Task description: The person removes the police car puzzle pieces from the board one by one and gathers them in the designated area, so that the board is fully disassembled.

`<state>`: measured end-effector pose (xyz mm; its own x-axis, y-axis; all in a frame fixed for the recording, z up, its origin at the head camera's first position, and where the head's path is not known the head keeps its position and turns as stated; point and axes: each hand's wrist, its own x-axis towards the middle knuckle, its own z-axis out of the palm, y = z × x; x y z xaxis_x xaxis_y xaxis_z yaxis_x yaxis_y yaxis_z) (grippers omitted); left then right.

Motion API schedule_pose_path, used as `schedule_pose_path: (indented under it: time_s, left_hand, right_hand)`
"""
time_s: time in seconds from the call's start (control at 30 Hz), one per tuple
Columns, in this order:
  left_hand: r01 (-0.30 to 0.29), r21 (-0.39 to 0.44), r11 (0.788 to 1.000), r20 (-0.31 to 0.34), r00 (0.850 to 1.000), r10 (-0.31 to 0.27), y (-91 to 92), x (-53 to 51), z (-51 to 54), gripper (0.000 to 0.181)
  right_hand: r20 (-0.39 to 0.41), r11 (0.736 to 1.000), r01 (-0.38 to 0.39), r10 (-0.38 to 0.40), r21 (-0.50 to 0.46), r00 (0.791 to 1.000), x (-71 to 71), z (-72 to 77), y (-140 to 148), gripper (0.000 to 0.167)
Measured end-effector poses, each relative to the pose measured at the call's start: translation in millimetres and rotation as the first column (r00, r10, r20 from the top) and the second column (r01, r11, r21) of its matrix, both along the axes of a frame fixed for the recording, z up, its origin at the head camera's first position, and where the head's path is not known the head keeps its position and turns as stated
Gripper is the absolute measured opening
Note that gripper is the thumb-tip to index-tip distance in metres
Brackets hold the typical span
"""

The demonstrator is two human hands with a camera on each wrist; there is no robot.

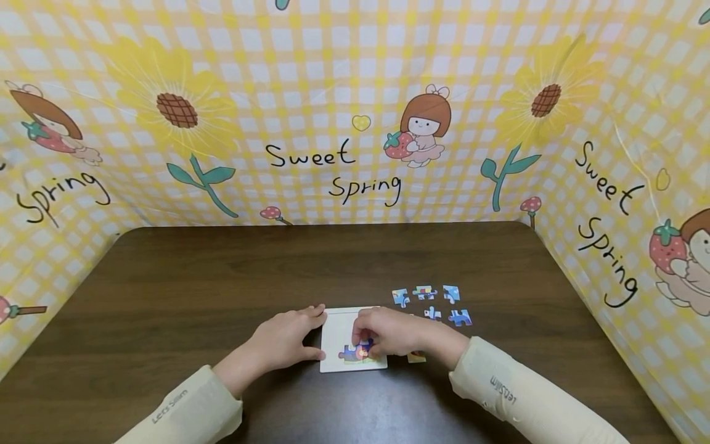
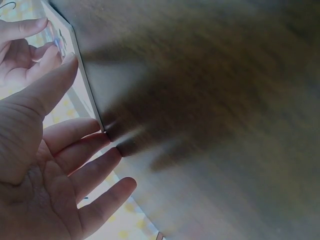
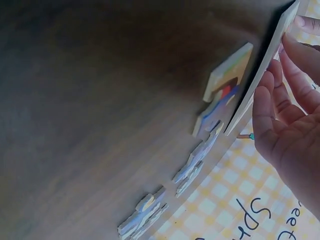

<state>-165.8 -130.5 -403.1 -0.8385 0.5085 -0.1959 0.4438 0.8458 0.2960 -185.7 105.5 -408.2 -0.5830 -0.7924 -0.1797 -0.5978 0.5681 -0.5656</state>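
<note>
A white puzzle board (image 1: 335, 328) lies flat on the table, with a few joined, colourful jigsaw pieces (image 1: 349, 354) on its lower part. My left hand (image 1: 285, 333) steadies the board's left edge, thumb and fingers spread along it; the left wrist view shows those fingers (image 2: 90, 172) fairly straight. Over the board, my right hand (image 1: 388, 331) has its thumb and forefinger bent down around a puzzle piece (image 1: 363, 350) at the joined group. That hand partly hides the piece and the board's right side.
Several loose puzzle pieces (image 1: 424, 292) lie right of the board, beyond my right hand. Another piece (image 1: 416, 357) sits close to the board's right edge, partly under my wrist. The dark wooden table (image 1: 266, 259) is bordered by a yellow checked cloth (image 1: 310, 74) at the back and sides.
</note>
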Motion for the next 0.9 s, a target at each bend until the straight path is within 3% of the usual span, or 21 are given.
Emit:
schedule_pose_path:
  time_s: [0.23, 0.57, 0.9]
  left_hand:
    - [-0.002, -0.003, 1.000, 0.002, 1.000, 0.002, -0.2, -0.7, -2.5, 0.071]
    - [-0.002, -0.006, 1.000, -0.006, 1.000, 0.002, -0.1, -1.5, -1.5, 0.070]
    - [-0.003, -0.014, 1.000, -0.007, 1.000, 0.003, -0.2, -1.3, -2.2, 0.070]
  right_hand:
    - [0.031, 0.999, 0.019, -0.018, -0.042, 0.999, 0.7, 1.7, 1.2, 0.016]
    - [0.121, 0.982, 0.020, 0.002, -0.188, 0.993, -3.3, -0.9, 4.7, 0.007]
    - [0.197, 0.974, 0.033, 0.012, -0.225, 0.980, -2.0, -1.4, 1.3, 0.009]
